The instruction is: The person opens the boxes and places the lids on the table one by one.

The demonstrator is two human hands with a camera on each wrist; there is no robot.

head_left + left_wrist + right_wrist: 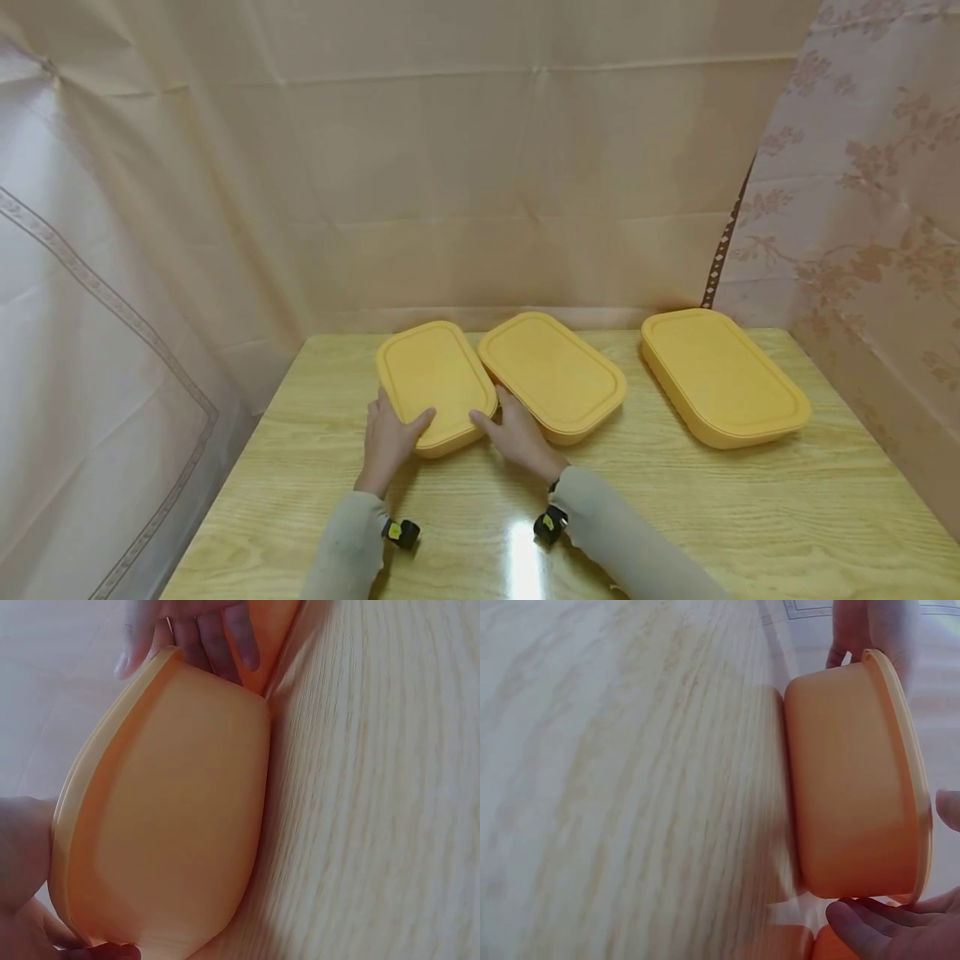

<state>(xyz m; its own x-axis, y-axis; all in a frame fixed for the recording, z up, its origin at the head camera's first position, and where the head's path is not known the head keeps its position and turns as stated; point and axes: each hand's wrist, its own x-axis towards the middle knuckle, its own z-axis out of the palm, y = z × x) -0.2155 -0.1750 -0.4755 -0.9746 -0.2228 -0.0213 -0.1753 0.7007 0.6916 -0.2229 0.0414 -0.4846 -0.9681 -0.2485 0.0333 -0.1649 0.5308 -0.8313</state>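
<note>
A yellow lidded food container [437, 383] lies on the table at the left of the group, its lid facing up. My left hand [388, 440] grips its left side, with the thumb over the lid and fingers along the wall. My right hand [519, 435] touches its right side with extended fingers [855, 930]. In the right wrist view the right thumb [949, 810] stands apart from the lid. The container's side wall [180, 795] fills the left wrist view. A second yellow container [551, 375] sits just right of it, close to my right fingers.
A third yellow container [726, 379] lies farther right on the wood-grain table [675, 508]. Behind the table's back edge hangs a beige cloth [510, 183]. Patterned cloth [885, 250] covers the right side, and pale cloth [97, 375] the left.
</note>
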